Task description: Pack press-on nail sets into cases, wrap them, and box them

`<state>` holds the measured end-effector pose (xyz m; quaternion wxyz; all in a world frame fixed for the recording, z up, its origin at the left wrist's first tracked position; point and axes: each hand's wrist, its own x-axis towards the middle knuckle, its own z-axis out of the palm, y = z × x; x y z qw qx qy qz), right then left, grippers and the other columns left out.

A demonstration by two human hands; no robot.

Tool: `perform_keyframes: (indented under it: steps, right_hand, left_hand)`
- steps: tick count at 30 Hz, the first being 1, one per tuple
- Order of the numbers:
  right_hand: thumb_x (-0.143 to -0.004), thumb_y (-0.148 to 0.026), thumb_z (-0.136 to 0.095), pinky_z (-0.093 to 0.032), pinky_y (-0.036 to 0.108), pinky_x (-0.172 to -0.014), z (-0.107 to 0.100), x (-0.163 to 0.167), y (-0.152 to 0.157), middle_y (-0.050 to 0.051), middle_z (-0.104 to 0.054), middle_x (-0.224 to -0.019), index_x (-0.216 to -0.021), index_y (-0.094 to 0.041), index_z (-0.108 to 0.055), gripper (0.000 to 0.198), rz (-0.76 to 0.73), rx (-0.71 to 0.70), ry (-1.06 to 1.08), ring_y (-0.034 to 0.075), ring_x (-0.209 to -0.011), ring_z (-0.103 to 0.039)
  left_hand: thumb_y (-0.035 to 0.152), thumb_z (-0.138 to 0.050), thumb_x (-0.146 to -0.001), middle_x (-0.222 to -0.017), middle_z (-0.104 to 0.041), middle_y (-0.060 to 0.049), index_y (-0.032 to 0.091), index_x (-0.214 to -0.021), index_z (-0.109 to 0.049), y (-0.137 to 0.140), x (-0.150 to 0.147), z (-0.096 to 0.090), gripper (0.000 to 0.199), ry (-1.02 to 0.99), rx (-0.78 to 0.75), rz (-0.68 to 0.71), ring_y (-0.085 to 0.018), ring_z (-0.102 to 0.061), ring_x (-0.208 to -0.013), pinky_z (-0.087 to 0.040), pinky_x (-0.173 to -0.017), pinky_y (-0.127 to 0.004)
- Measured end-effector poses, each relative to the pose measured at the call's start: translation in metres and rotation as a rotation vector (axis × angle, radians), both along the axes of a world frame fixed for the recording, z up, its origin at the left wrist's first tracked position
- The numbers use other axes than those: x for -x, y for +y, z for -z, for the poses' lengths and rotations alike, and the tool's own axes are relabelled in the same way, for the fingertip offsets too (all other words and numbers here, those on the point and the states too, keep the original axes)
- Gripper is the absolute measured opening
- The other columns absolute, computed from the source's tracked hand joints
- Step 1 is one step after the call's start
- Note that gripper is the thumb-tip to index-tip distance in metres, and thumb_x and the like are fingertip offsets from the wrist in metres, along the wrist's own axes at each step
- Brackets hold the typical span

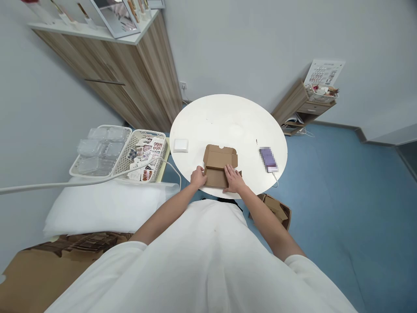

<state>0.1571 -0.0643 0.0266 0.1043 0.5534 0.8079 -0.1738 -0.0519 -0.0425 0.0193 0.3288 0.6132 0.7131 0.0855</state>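
A brown cardboard box (216,177) lies on the white round table (224,117) near its front edge. Its lid (221,157) is raised at the far side, with small flaps at the corners, and no contents show inside. My left hand (198,177) is closed on the left side wall, fingers curled over it. On the right side wall lies my right hand (233,179), its fingers reaching over into the box and its thumb by the front corner. A flap juts out just beyond that hand.
A white square packet (180,145) and a blurred purple phone-like item (268,159) with a cable lie on the table. White baskets (125,167) stand left, beside white wrapping (107,206). A carton of cardboard (276,211) is on the floor, lower right. A white cable (97,181) crosses the left side.
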Motion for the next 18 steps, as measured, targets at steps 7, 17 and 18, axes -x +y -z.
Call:
perform_keyframes:
  steps: [7, 17, 18]
  right_hand:
    - [-0.052, -0.053, -0.072, -0.013, 0.046, -0.109, -0.004, 0.0, -0.001, 0.016, -0.001, -0.151, -0.143, -0.012, 0.002, 0.125, 0.009, 0.005, -0.024, 0.028, -0.139, -0.001]
    - [-0.052, -0.051, -0.074, -0.014, 0.048, -0.108, 0.0, -0.003, 0.001, 0.016, -0.001, -0.151, -0.143, -0.013, 0.001, 0.124, -0.012, -0.011, -0.005, 0.029, -0.139, 0.0]
    - [-0.052, -0.051, -0.074, -0.013, 0.048, -0.108, 0.0, -0.002, 0.002, 0.016, -0.001, -0.151, -0.143, -0.013, 0.001, 0.124, -0.013, -0.008, -0.001, 0.029, -0.139, 0.0]
  left_hand:
    - [0.015, -0.054, -0.071, -0.085, -0.064, -0.007, 0.018, -0.107, -0.042, -0.001, -0.005, -0.001, 0.038, 0.043, -0.039, 0.019, -0.023, -0.06, -0.086, -0.042, -0.071, -0.032]
    - [0.055, -0.075, -0.045, -0.124, -0.042, -0.013, 0.025, -0.142, -0.011, -0.003, 0.014, -0.019, 0.12, 0.03, -0.034, 0.494, -0.032, -0.053, -0.104, -0.044, -0.079, -0.036]
    - [0.055, -0.075, -0.045, -0.124, -0.042, -0.013, 0.025, -0.142, -0.011, 0.0, 0.014, -0.019, 0.12, 0.045, -0.018, 0.508, -0.032, -0.053, -0.104, -0.044, -0.079, -0.036]
